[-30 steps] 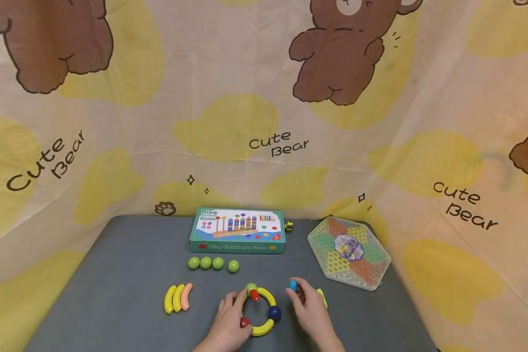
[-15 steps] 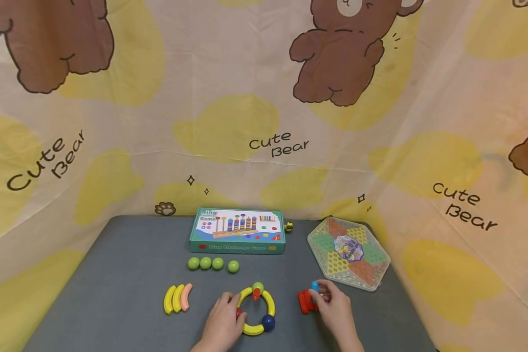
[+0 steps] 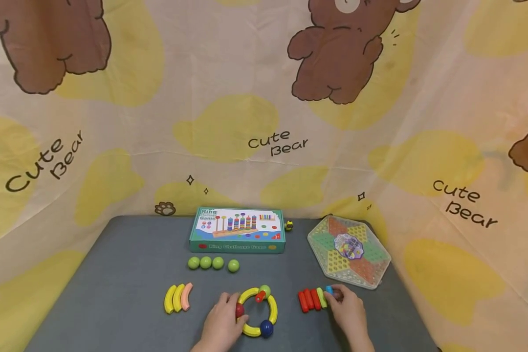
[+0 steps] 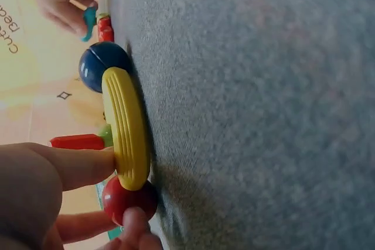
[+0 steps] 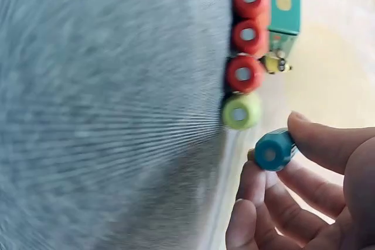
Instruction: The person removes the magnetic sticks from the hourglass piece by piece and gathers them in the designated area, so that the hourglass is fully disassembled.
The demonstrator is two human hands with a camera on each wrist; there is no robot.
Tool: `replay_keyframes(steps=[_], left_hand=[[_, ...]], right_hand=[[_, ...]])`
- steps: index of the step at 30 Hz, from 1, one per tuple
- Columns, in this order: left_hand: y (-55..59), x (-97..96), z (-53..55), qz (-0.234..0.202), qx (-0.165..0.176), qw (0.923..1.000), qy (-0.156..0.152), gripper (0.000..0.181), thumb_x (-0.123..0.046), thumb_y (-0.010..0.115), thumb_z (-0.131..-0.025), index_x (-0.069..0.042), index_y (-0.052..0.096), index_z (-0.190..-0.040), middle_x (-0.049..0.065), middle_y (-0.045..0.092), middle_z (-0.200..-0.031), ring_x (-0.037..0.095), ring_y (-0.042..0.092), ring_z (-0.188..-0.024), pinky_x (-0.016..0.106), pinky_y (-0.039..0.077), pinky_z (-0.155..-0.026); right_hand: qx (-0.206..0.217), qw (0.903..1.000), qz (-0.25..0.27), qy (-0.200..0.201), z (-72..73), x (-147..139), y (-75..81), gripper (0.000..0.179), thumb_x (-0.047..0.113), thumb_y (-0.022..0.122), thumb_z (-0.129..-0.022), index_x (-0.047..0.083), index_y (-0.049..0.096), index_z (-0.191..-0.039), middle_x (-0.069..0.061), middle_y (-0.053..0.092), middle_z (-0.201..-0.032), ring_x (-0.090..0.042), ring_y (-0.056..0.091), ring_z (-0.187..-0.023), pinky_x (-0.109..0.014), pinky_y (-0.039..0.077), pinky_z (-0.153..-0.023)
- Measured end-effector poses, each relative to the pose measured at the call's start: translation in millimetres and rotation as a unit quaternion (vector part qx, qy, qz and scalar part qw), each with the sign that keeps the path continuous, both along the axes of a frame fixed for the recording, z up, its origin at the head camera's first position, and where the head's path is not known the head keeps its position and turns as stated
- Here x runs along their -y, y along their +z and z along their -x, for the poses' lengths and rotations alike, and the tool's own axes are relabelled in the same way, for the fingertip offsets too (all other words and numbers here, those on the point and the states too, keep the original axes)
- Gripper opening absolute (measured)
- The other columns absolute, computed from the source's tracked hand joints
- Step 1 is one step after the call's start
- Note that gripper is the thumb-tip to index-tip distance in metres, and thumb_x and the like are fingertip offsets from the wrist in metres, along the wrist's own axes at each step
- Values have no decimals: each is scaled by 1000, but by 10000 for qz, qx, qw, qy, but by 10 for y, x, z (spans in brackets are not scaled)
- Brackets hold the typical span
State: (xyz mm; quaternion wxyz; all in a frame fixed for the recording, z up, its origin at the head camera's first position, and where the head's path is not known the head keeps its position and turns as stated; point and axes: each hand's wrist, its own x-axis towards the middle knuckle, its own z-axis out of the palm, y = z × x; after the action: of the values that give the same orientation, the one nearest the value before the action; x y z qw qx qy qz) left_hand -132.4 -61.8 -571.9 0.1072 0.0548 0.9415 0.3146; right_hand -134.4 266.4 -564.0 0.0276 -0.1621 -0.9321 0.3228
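In the head view my left hand (image 3: 220, 322) holds the left side of a ring of yellow curved sticks (image 3: 273, 308) joined by balls. Its fingers and thumb grip at the red ball (image 4: 126, 200), beside a yellow curved stick (image 4: 130, 130). A dark blue ball (image 3: 266, 328) and a green ball (image 3: 264, 291) also join the ring. From the green ball a short red stick (image 3: 260, 297) sticks out. My right hand (image 3: 351, 310) pinches a short blue stick (image 5: 274, 150) between thumb and fingers, just right of a light green stick (image 5: 240, 111) and several red sticks (image 3: 309, 298).
Several green balls (image 3: 206, 262) lie in a row behind the ring. Two yellow curved sticks and a pink curved stick (image 3: 186, 297) lie to the left. A green game box (image 3: 237, 247) stands at the back, a small bee-like figure (image 3: 289, 225) beside it. A hexagonal game board (image 3: 349, 252) lies back right.
My right hand has moved right with the blue stick, uncovering the red and light green sticks. The ring has turned clockwise, and my left hand has drawn back from the green ball.
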Motion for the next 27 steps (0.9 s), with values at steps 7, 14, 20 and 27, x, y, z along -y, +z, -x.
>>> replay_keyframes(steps=[7,14,20,27], left_hand=[[0,4,35,-314,-43,9991,-273,39,-15,77,-88,-4,67,-124,7,56,-101,23,63,-83,46,55,-73],[-25,7,40,-507,-107,9974,-505,44,-15,76,-89,-7,63,-131,6,58,-110,19,61,-87,44,55,-74],[-55,8,25,-764,-176,9961,-397,52,-15,82,-84,-8,61,-132,7,57,-115,14,56,-84,34,52,-70],[-81,29,9,-839,-298,9953,-387,46,-16,79,-86,-8,63,-129,2,55,-112,11,55,-83,30,50,-68]], right_hand=[[172,9998,-86,93,42,-40,-70,34,32,73,-92,4,73,-110,1,69,-82,-14,61,-70,-36,47,-61],[151,9993,-315,158,34,-10,-16,33,32,68,-95,4,72,-113,-1,67,-85,-17,60,-73,-39,47,-62],[-355,9970,-600,340,-29,159,245,33,25,74,-91,6,72,-118,-6,72,-98,-19,67,-81,-42,53,-65],[-666,9962,-19,569,-79,431,456,32,24,79,-88,12,73,-117,-7,74,-110,-19,67,-88,-35,51,-65]])
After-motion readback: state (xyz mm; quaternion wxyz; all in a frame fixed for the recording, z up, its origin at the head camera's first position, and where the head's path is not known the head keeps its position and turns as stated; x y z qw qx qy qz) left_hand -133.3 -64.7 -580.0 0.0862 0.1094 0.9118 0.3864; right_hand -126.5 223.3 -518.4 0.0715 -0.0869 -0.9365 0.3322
